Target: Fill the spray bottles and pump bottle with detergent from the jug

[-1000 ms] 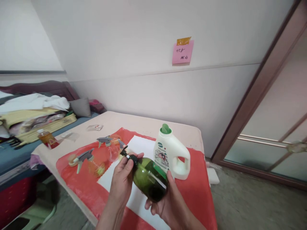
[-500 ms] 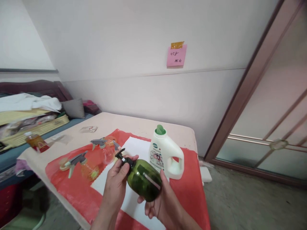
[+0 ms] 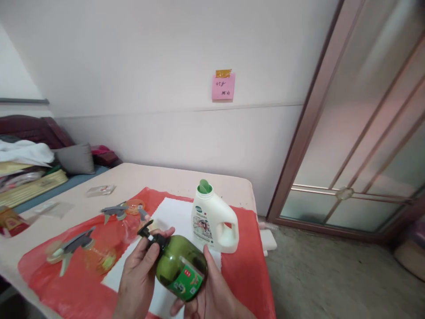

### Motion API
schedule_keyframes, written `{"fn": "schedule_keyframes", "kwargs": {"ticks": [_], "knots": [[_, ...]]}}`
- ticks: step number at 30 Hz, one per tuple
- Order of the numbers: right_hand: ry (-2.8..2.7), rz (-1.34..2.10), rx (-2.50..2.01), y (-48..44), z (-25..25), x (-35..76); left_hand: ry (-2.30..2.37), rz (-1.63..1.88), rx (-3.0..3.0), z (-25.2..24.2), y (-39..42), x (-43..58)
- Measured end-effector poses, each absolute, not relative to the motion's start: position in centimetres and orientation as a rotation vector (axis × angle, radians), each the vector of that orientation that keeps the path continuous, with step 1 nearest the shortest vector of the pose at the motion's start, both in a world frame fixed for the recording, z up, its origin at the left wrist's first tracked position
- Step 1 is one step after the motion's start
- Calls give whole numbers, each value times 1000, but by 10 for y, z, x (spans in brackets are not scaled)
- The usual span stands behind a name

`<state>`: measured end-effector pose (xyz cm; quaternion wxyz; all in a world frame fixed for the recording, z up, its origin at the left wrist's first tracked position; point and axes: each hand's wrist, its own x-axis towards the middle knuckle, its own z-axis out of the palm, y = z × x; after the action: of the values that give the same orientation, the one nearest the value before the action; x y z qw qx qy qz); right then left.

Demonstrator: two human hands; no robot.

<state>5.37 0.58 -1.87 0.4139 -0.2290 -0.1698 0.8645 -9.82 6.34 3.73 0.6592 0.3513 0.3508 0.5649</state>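
Note:
A green see-through pump bottle (image 3: pixel 182 262) with a black pump head lies tilted between my two hands, above a white sheet. My left hand (image 3: pixel 138 270) is closed round its neck, just under the pump. At the other end, my right hand (image 3: pixel 212 288) cups the base and side. A green label with a red mark shows on the bottle's lower side. Just beyond it stands a cream detergent jug (image 3: pixel 214 221), with a green piece in its open mouth. Some fingers of my right hand are hidden behind the bottle.
Two spray bottles with grey triggers, a nearer one (image 3: pixel 99 254) and a farther one (image 3: pixel 128 219), are on the red cloth (image 3: pixel 245 274) at left. The white sheet (image 3: pixel 172 208) lies mid-table. A pink note (image 3: pixel 223 87) is taped to the wall. Clear packets (image 3: pixel 101 190) lie at back left.
The bottle has been rolled in my hands, so its green label now faces me. My view has swung to the right. Both hands keep their hold.

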Motion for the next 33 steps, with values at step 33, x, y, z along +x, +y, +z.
{"fn": "schedule_keyframes", "kwargs": {"ticks": [33], "knots": [[-1403,806,-1538,-24,19,77,955,1090,1171,30,34,-56]]}}
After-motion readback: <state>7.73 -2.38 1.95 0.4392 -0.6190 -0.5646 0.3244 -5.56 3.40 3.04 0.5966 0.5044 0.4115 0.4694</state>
